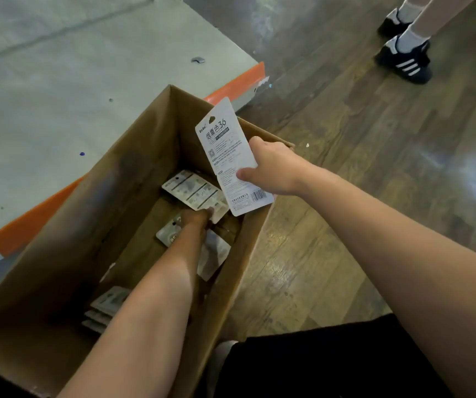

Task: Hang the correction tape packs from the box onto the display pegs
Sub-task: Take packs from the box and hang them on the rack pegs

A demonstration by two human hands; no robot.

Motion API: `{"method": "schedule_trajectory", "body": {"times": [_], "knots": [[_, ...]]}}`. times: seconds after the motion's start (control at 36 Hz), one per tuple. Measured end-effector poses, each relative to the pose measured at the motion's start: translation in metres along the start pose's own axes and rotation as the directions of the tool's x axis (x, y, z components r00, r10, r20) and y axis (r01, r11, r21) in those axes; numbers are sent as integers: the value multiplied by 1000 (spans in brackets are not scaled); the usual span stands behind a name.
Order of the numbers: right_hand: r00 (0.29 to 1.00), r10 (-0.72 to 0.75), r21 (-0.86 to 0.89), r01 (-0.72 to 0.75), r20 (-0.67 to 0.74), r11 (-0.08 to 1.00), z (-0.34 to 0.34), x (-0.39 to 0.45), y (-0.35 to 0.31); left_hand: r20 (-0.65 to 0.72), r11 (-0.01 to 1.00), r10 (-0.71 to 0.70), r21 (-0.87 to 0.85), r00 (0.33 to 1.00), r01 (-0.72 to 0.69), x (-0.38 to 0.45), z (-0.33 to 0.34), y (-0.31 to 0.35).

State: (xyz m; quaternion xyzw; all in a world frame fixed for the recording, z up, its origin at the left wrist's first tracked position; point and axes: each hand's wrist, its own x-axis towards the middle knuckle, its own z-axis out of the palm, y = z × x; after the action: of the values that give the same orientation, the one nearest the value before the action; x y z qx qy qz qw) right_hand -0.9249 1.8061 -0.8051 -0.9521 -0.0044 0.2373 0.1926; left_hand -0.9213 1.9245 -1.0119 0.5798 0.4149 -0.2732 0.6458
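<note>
In the box [133, 156], left hand [195, 218] grips a pack [195, 191].

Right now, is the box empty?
No: several packs lie in the cardboard box, and the left hand reaches among them.

I see a plain brown cardboard box [133, 179], darker in its shadowed depths. At one o'clock over it, the pack [231, 156] in my right hand [274, 170] shows a white back with grey and black print and a black barcode. The packs in the box [193, 191] are white with grey patterns. At ten o'clock lies a pale grey-green platform [87, 81] edged in orange. The floor [374, 168] is dark brown wood grain. At one o'clock stand black shoes [403, 61] with white stripes and white socks.
</note>
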Motion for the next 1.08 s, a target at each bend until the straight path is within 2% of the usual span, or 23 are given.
{"method": "schedule_trajectory", "body": {"times": [0.17, 0.28, 0.42, 0.58, 0.67, 0.86, 0.94, 1.08], "knots": [[999, 7, 39, -5, -37, 999, -8, 2, -4, 49, 958, 77, 272, 996, -87, -35, -20, 16], [998, 48, 106, -43, -46, 993, -11, 3, -16, 101, 929, 184, 308, 978, -207, -67, -46, 28], [992, 62, 269, -31, -107, 963, -13, -1, -39, 225, 906, 292, 246, 930, -344, -105, -83, 49], [997, 41, 589, 6, -66, 808, -8, -14, -70, 348, 874, 441, 41, 827, -484, -148, -118, 77], [999, 33, 630, 0, -40, 777, -3, -21, -85, 342, 846, 508, -25, 791, -533, -164, -130, 87], [998, 63, 772, -56, 21, 633, 12, -36, -106, 370, 776, 581, 18, 725, -630, -186, -159, 94], [999, 28, 811, -48, 39, 583, 17, -39, -114, 383, 776, 579, 12, 720, -631, -187, -171, 93], [998, -58, 794, 28, 9, 607, 23, -39, -128, 331, 783, 584, 14, 741, -622, -192, -180, 90]]}}
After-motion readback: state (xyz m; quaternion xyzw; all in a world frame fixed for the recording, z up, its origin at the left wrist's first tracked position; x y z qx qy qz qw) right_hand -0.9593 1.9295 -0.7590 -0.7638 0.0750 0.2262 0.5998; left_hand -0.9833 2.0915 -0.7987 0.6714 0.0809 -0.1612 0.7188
